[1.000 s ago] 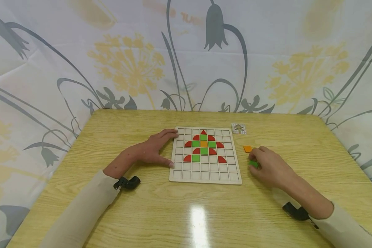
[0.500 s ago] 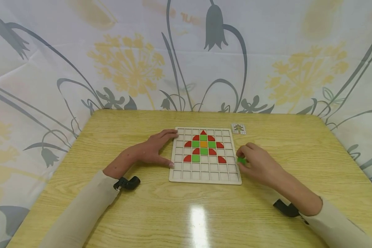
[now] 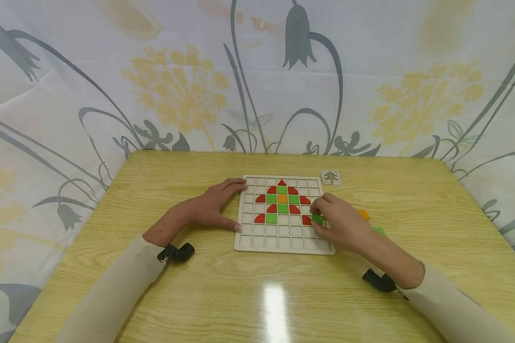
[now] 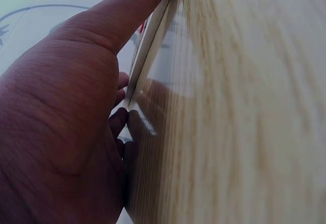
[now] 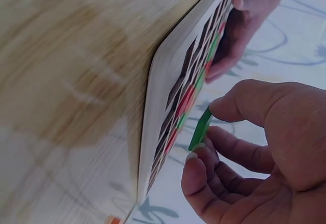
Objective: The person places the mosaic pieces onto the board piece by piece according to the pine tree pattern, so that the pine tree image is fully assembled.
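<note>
A pale square board (image 3: 283, 244) divided into a grid of cells lies on the table. Red, green and one orange tile (image 3: 282, 199) form a tree-like pattern in it. My left hand (image 3: 209, 206) rests at the board's left side, its thumb and fingertips on the edge. Between thumb and fingers my right hand (image 3: 342, 223) pinches a green square tile (image 5: 200, 129). That tile is over the right part of the board, close by a red quarter-round tile (image 3: 306, 220). In the right wrist view it tilts above the board's surface.
A small picture card (image 3: 330, 177) with a tree pattern lies beyond the board's top right corner. An orange tile (image 3: 364, 215) and another green tile (image 3: 379, 231), partly hidden by my right hand, lie on the wooden table (image 3: 206, 295). A patterned cloth stands behind.
My right hand has moved left from the loose tiles to over the board, carrying the green tile. An orange and a green tile show behind it now. My left hand stays put.
</note>
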### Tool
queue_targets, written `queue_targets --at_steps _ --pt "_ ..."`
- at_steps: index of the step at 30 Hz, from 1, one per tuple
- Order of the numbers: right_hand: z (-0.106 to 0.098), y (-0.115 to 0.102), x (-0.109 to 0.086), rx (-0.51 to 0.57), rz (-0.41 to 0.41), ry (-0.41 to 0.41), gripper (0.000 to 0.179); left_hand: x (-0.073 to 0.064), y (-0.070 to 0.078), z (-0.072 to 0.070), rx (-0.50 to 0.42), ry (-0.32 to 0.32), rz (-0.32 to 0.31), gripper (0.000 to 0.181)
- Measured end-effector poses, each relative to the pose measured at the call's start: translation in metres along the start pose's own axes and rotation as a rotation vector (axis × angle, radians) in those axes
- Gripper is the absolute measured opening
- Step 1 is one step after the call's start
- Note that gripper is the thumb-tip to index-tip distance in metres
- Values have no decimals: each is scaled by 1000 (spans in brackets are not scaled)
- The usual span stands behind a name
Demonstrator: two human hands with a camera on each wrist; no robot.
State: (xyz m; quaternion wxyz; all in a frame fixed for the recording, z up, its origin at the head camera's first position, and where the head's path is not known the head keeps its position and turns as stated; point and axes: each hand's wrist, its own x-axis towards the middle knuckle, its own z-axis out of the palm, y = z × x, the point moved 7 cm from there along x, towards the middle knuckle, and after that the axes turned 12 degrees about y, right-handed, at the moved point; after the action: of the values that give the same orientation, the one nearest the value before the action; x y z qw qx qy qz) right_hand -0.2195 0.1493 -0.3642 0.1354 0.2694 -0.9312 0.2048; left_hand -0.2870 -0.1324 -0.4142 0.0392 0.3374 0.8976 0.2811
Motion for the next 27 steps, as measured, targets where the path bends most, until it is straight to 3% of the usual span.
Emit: queue_targets --at_steps 14,27 --pt "24 -18 20 36 -29 -47 15 -1 0 -1 -12 -6 -13 112" --pt "34 -24 25 51 -80 -57 14 -1 0 -1 -3 -7 -14 113"
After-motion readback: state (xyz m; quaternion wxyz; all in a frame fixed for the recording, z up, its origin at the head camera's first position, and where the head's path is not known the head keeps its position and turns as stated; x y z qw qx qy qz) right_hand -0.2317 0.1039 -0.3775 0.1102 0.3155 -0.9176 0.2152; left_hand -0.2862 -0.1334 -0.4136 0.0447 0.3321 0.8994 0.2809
